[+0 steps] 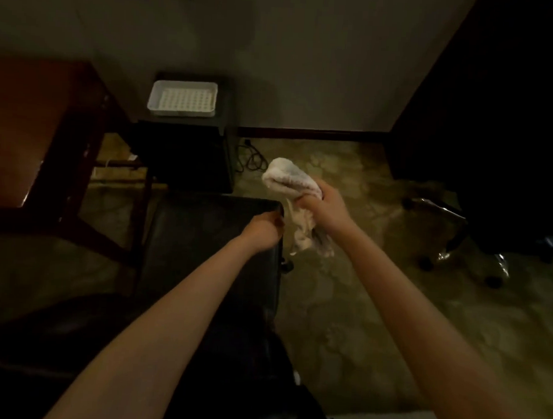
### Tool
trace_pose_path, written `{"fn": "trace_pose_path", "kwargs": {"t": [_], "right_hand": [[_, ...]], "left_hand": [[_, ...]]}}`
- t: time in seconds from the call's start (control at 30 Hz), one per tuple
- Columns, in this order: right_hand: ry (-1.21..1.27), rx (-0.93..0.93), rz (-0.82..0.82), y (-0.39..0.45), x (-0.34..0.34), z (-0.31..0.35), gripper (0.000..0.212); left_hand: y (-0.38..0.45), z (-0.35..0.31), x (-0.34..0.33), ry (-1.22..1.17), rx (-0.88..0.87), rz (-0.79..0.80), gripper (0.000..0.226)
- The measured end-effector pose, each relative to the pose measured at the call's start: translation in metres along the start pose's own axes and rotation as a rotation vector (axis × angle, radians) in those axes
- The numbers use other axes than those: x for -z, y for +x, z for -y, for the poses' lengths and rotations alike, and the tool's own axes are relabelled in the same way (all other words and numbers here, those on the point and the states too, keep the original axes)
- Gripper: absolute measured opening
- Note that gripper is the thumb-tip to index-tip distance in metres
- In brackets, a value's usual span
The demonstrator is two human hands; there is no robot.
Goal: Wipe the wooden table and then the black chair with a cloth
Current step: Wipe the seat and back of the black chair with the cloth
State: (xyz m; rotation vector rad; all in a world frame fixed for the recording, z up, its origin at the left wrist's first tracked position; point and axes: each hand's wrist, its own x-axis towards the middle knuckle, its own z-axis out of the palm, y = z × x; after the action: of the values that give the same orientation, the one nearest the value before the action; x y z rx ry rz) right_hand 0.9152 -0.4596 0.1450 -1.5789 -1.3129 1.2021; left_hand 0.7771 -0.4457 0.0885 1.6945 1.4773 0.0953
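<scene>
From my remote seat I looked down on a dim room with a mottled carpeted floor (343, 307) and a pale wall (306, 68) beyond it. A reddish wooden worktop (34, 129) filled the left side. Directly below the camera stood the black chair (210, 247), its padded top running away from me. Past it, against the wall, sat a dark cabinet (185, 158) with a white tray (182, 98) on top. On the right, in deep shadow, I made out the wheeled base of an office chair (457, 236). A black cable (252, 159) lay coiled on the floor near the cabinet.

Both bare arms reached forward. The left hand (265, 229) rested on the far right corner of the black chair, fingers curled over its edge. The right hand (324, 203) was clenched round a white cloth (289, 181), held in the air just beside that corner and clear of the seat. One bunched end rose above the fist while the other end hung below it.
</scene>
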Motion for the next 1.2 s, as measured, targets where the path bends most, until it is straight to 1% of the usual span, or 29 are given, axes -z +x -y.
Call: {"fn": "trace_pose_path", "kwargs": {"t": [0.07, 0.13, 0.23, 0.27, 0.3, 0.37, 0.43, 0.47, 0.57, 0.7, 0.8, 0.93, 1.07, 1.2], "right_hand": [[-0.013, 0.010, 0.072, 0.017, 0.011, -0.014, 0.031], [-0.052, 0.015, 0.130, 0.039, 0.019, -0.030, 0.030], [-0.180, 0.048, 0.239, 0.076, 0.021, -0.046, 0.027], [-0.224, 0.066, 0.295, 0.089, 0.019, -0.049, 0.025], [-0.270, 0.086, 0.348, 0.101, 0.017, -0.051, 0.023], [-0.349, 0.123, 0.430, 0.126, 0.012, -0.053, 0.024], [-0.406, 0.155, 0.510, 0.146, 0.008, -0.053, 0.028], [-0.426, 0.171, 0.551, 0.154, 0.005, -0.053, 0.031], [-0.478, 0.198, 0.669, 0.167, 0.000, -0.046, 0.030], [-0.478, 0.197, 0.790, 0.185, -0.002, -0.033, 0.032], [-0.445, 0.234, 0.850, 0.201, -0.011, -0.024, 0.032], [-0.452, 0.321, 0.992, 0.215, -0.033, -0.010, 0.024], [-0.469, 0.363, 1.168, 0.222, -0.047, -0.002, 0.033], [-0.499, 0.426, 1.315, 0.232, -0.049, 0.004, 0.033]], "left_hand": [[0.009, -0.001, -0.011, 0.116, 0.060, 0.063, 0.030], [0.016, -0.003, -0.019, 0.165, 0.140, 0.184, 0.033], [0.026, -0.009, -0.029, 0.045, 0.237, 0.392, 0.033], [0.032, -0.010, -0.032, 0.007, 0.247, 0.429, 0.033], [0.036, -0.009, -0.036, -0.030, 0.274, 0.422, 0.033], [0.050, 0.000, -0.042, -0.110, 0.339, 0.311, 0.032], [0.069, 0.009, -0.044, -0.171, 0.345, 0.201, 0.030], [0.074, 0.012, -0.045, -0.202, 0.363, 0.114, 0.030], [0.068, 0.013, -0.046, -0.331, 0.528, -0.084, 0.031], [0.061, 0.015, -0.043, -0.425, 0.674, -0.177, 0.031], [0.062, 0.016, -0.040, -0.519, 0.765, -0.326, 0.028], [0.063, 0.003, -0.041, -0.642, 0.892, -0.599, 0.024], [0.065, -0.018, -0.051, -0.735, 1.021, -0.821, 0.026], [0.077, -0.046, -0.073, -0.833, 1.153, -0.997, 0.023]]}}
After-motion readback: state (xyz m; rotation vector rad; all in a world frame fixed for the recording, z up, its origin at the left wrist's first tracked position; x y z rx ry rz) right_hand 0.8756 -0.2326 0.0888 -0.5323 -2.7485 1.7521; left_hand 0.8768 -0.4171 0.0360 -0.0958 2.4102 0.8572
